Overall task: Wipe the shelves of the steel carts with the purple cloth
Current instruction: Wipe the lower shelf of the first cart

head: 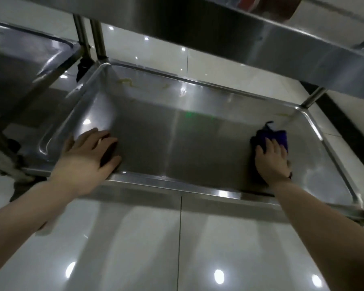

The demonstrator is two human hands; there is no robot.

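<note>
The low steel shelf (177, 143) of a cart fills the middle of the head view, shaped like a shallow tray with a raised rim. My right hand (271, 160) presses flat on the purple cloth (273, 136) near the shelf's right end, fingers spread over it. My left hand (88, 156) rests on the shelf's left front part, fingers straight, holding nothing. Yellowish smears (126, 81) mark the shelf's far wall at the left.
The cart's upper steel shelf (261, 45) overhangs at the top. A second steel cart's shelf (19, 66) stands at the left, its wheel near the floor. Upright posts (99, 38) rise at the far left corner. Glossy white floor tiles (177, 248) lie below.
</note>
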